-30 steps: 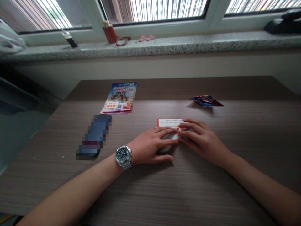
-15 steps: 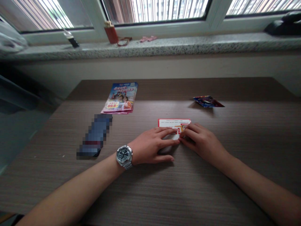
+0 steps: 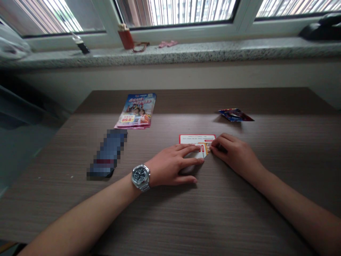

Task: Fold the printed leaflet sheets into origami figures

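Note:
A printed paper flyer with a red border lies on the table, part of it folded over into a flap with an orange edge. My left hand, a metal watch on its wrist, rests across the flyer's left and near side. Its fingers are stretched out and spread, and they cover much of the paper. At the flyer's right edge, the thumb and fingers of my right hand are pinched together on the folded corner. Those fingertips partly hide the corner.
A stack of colourful flyers lies at the back left, with a pixelated dark phone-like object nearer. A folded paper piece stands at the back right of the table. Small items sit on the stone windowsill.
My right hand has slid a little to the right along the flyer, away from my left fingertips. More of the orange-edged flap shows. My left hand has stayed in place.

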The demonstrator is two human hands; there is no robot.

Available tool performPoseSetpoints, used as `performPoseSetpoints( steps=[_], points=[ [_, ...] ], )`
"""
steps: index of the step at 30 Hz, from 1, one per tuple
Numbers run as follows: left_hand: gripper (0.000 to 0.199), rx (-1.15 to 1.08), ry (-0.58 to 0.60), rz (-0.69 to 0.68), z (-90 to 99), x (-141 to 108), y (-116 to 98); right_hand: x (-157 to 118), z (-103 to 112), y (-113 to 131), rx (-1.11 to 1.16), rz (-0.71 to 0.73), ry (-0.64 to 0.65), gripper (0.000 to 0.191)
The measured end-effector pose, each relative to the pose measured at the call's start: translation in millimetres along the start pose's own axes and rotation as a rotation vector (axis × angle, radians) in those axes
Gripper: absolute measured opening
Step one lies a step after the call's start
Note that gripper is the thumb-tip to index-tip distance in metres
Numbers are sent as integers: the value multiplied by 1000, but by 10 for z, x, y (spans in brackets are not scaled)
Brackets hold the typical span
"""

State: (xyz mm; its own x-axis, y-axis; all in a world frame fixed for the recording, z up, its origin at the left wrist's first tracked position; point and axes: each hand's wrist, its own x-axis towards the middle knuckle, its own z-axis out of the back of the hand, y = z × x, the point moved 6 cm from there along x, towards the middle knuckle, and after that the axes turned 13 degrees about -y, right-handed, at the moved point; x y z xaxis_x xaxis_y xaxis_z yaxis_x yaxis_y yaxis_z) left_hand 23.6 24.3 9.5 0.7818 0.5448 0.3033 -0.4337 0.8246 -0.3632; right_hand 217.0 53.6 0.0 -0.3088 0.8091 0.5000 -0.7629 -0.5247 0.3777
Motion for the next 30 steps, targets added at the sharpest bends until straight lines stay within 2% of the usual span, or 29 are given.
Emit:
performPoseSetpoints(
  steps=[5, 8, 24, 30],
  points=[
    [59, 10, 18, 0, -7, 0, -5, 20, 36, -172, -68, -83, -32, 7],
    [59, 10, 13, 2, -5, -3, -3, 23, 48, -208, -85, -84, -38, 8],
    [55, -63, 57, -26, 45, 1, 20, 12, 56, -204, -76, -65, -64, 9],
    [56, -57, 54, -22, 36, -13, 23, -16, 114, -126, -9, -52, -92, 8]
  ],
)
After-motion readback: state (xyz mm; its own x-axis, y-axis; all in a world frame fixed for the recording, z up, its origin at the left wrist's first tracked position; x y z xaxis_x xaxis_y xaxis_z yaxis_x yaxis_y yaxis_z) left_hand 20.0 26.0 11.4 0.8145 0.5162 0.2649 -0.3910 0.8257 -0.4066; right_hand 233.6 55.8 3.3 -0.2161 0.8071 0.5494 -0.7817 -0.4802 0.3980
